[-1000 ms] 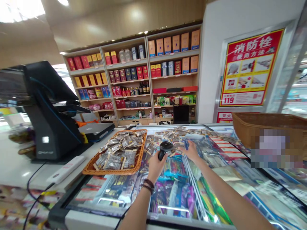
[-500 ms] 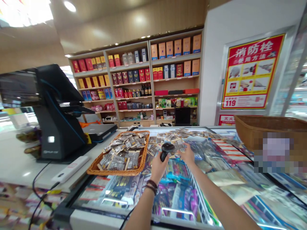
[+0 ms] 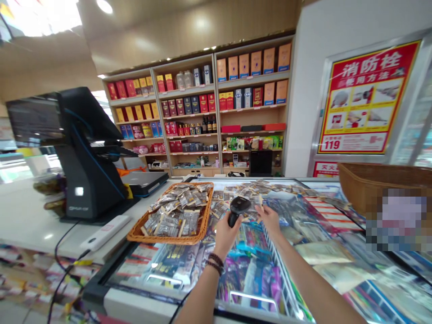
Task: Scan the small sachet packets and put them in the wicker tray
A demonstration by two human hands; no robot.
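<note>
While the left hand [image 3: 225, 230], with 2 dark beaded loops at its wrist, curls closed around the black handheld barcode scanner [image 3: 240, 206], the right hand [image 3: 269, 218] pinches a small clear packet with a pale strip [image 3: 261, 202] just beside it. Both are above the glass-topped freezer [image 3: 162, 288], right of the orange-brown rectangular wicker basket [image 3: 135, 235] filled with small clear packets [image 3: 182, 198].

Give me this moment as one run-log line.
left hand: holding black handheld scanner | right hand: pinching what looks like a small packet | wicker basket: holds packets, left of both hands | loose packets: beyond the hands
</note>
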